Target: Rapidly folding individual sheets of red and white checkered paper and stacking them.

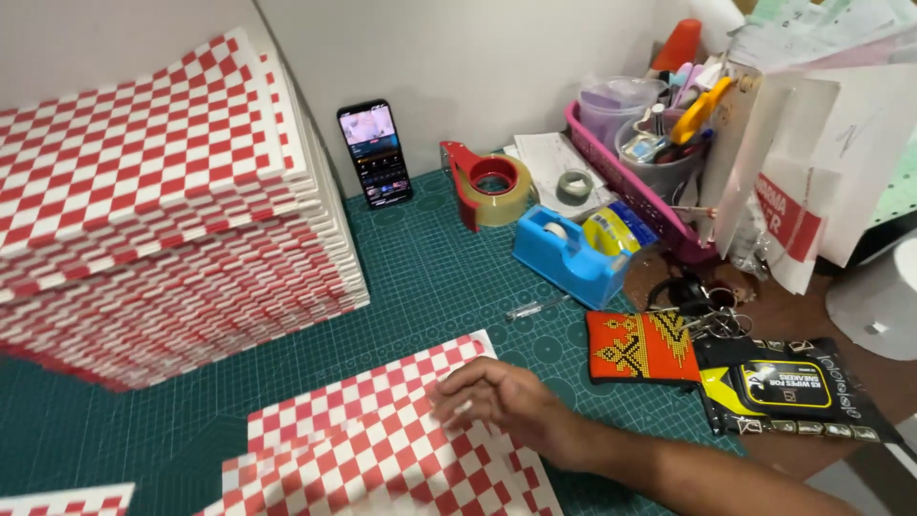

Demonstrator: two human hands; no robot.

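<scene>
One right hand (492,397) spread flat on checkered sheet (382,440) — long axis near-to-far, slightly rightward.

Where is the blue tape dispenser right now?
In the head view, the blue tape dispenser sits on the green cutting mat, right of centre, between the red packing-tape gun and the pink basket.

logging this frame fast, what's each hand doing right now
Right hand: open, palm down, fingers resting flat on the red-and-white checkered sheet, gripping nothing.
Left hand: not in view.
</scene>
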